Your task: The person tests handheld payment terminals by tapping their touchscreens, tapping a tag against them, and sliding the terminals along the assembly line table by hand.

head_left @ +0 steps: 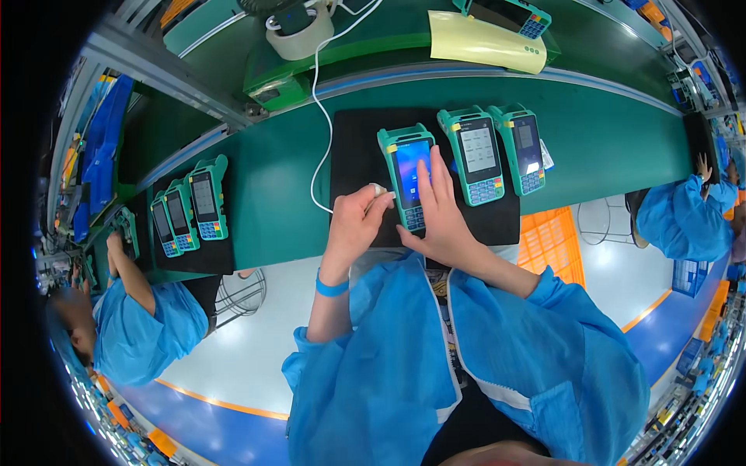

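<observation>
A green payment terminal (409, 167) with a lit blue screen lies on the black mat before me. At its left edge, my left hand (357, 225) is closed, its fingertips pinching the white plug of a cable (316, 101). Whether the plug sits in the terminal's side cannot be made out. My right hand (444, 213) lies over the terminal's right side, fingers stretched out, partly covering screen and keypad. To the right are a second terminal (478, 151) with a lit menu screen and a third terminal (528, 155) with a darker screen.
The black mat (353, 136) lies on a green workbench (272, 186). On the shelf above are a yellow sheet (486, 43), another terminal (509, 17) and a white roll (299, 40). Co-workers in blue sit left and right. An orange crate (552, 245) stands below the bench.
</observation>
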A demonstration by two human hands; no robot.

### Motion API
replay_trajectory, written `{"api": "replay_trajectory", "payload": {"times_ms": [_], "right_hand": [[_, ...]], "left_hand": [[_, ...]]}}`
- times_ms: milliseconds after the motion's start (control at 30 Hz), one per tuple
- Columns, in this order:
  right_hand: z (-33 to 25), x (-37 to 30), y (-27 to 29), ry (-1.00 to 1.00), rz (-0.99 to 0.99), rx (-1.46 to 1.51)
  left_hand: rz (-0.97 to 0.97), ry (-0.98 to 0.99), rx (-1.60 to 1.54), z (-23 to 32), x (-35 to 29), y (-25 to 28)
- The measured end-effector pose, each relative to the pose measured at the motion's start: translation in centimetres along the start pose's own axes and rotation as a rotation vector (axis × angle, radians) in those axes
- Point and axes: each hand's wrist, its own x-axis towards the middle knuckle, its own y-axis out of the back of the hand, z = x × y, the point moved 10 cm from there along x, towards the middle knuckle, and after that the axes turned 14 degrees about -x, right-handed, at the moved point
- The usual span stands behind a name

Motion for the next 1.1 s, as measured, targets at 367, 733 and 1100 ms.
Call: {"api": "replay_trajectory", "payload": {"times_ms": [367, 733, 1100], "right_hand": [[-1.2, -0.1, -0.3, 0.060, -0.053, -0.249], [-4.3, 0.2, 2.8, 0.322, 0.072, -0.423], [7.0, -0.9, 7.0, -0.249, 0.302, 0.651]], "left_hand": [[-0.080, 0.285, -0.144, -3.3, -0.1, -0.5], [-0.039, 0.235, -0.184, -4.1, -0.4, -0.3], [0.042, 0.205, -0.074, -2.4, -0.6, -0.1]]}}
